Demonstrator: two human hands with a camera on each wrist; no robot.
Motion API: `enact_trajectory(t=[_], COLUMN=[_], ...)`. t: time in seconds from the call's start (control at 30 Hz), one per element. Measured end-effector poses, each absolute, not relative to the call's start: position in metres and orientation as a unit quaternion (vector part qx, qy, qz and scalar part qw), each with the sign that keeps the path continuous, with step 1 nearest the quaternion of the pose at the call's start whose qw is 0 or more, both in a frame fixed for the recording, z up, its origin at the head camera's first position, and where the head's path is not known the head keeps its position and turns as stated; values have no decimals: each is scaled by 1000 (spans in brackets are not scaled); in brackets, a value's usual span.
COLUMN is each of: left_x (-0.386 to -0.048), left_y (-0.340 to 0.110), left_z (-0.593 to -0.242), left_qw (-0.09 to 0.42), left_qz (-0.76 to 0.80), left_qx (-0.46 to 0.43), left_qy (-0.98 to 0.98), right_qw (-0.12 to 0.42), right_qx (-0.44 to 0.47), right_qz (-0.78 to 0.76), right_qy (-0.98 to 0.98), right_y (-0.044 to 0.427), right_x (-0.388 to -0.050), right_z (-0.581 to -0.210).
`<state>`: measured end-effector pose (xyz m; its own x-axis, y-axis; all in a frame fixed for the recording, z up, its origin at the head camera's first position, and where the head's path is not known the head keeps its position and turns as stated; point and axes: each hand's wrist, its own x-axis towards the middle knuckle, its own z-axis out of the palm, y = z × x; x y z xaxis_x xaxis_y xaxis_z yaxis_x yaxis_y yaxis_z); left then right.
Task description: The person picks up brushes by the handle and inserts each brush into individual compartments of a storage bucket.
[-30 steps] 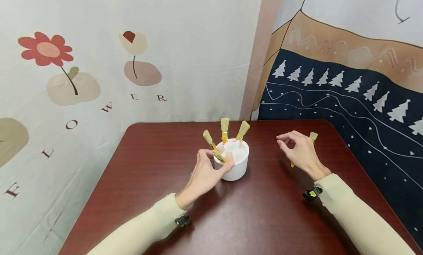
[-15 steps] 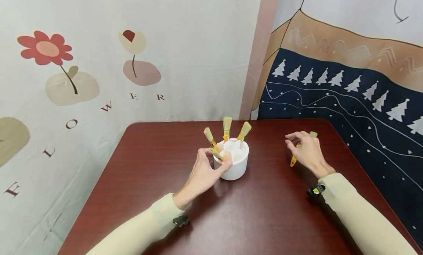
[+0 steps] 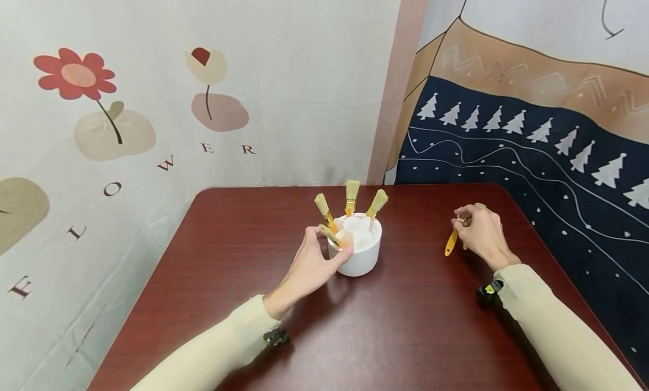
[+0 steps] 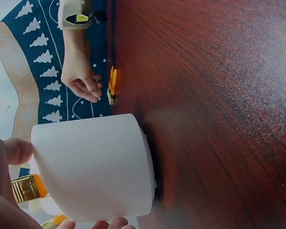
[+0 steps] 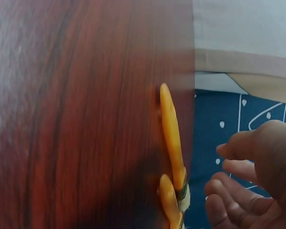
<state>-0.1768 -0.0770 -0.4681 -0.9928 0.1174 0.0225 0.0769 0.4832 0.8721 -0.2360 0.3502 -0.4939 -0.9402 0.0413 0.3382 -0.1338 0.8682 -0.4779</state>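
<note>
My left hand [image 3: 310, 272] grips the near left side of a white round organizer [image 3: 364, 261], thumb at the front and fingers around the wall. The organizer stands upright on the table with a divided, several-part top. Several paintbrushes stand in it bristles up, among them one at the back [image 3: 352, 195] and one at the right [image 3: 378, 202]. At the right, my right hand [image 3: 481, 233] hovers over two paintbrushes with yellow handles, fingers loosely bent. In the right wrist view the longer-showing brush [image 5: 170, 129] and the nearer brush [image 5: 168, 198] lie on the table, apart from the fingers.
The dark red wooden table [image 3: 243, 233] has rounded far corners. A pale flower-printed cloth [image 3: 304, 87] hangs behind it, and a navy cloth with white trees [image 3: 456, 154] hangs along the right.
My right hand has moved right and a little lower, over the loose paintbrushes, uncovering a yellow handle. The left hand keeps its hold on the organizer, which barely shifts.
</note>
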Motion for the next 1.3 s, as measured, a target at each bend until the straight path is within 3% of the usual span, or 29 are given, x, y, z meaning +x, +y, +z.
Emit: enact_trajectory(t=[0.53,0.8,1.3], left_x=[-180,-180,-180], left_y=[-83,-84,-86], left_z=[-465,-463,-464], left_qw=[16,23,26], left_qz=[483,473,464], left_qx=[75,77,82], left_qy=[872,877,881], right_qw=[122,81,58], right_qx=[-40,-36,-28], right_qz=[238,242,253], right_qy=[-963,-966,-965], right_y=[366,360,344], right_x=[-246,-247,-256], right_z=[-496,-495,-495])
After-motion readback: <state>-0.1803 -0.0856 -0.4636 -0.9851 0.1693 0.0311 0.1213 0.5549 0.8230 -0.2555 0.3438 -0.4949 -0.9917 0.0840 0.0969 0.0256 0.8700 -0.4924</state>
